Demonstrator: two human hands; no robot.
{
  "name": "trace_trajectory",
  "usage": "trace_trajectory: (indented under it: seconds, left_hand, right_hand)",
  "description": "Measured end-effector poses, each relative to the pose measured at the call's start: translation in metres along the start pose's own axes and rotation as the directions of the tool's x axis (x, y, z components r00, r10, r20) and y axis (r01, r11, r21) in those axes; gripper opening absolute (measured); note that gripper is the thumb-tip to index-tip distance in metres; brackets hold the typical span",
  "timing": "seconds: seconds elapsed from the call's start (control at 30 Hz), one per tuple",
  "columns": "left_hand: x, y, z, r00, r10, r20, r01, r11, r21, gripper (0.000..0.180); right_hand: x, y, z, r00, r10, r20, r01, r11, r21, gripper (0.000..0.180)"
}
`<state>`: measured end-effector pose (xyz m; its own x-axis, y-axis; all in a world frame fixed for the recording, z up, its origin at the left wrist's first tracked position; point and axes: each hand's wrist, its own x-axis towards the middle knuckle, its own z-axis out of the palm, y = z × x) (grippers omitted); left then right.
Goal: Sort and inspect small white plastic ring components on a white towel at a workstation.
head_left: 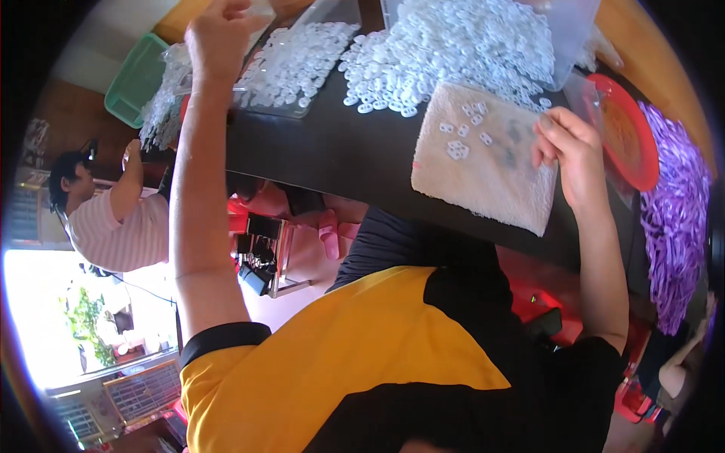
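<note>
My left hand point(217, 38) reaches to the far left at the upper edge of the head view. Its fingers curl together, partly cut off by the frame, and what they hold, if anything, cannot be made out. Beside it is a clear shallow tray point(291, 110) of small white plastic pieces. My right hand point(568, 143) is closed over the right side of a beige towel point(483, 185), thumb against curled fingers; anything inside is hidden. Several small white two-holed pieces point(458, 149) lie on the towel, some in a cluster.
A large pile of white rings point(445, 53) spills from a clear bin point(578, 38). A red round tray point(623, 132) and purple strips point(676, 219) are at right. A green basket point(136, 83) stands at far left, near another person point(113, 219).
</note>
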<state>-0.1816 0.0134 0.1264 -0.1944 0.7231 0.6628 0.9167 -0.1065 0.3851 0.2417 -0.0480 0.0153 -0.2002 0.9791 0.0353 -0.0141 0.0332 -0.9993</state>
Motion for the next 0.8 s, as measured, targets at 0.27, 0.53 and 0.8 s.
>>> trace_trajectory:
  seconds: [0.27,0.53,0.8]
  left_hand:
    - [-0.092,0.081,0.061,0.943,0.280,0.178,-0.149,0.838,-0.526,0.012]
    - [-0.125,0.134,0.145,0.673,0.675,0.303,-0.515,0.721,-0.463,0.015]
    - [-0.125,0.137,0.164,0.715,0.531,0.455,-0.231,0.793,-0.564,0.010]
  right_hand:
    - [0.005,0.015,-0.007,0.996,-0.075,-0.045,0.073,0.997,-0.025,0.022]
    - [0.006,0.016,-0.012,0.994,-0.066,-0.083,0.059,0.994,-0.090,0.023]
    - [0.003,0.012,-0.011,0.996,-0.088,-0.026,0.083,0.985,-0.148,0.020]
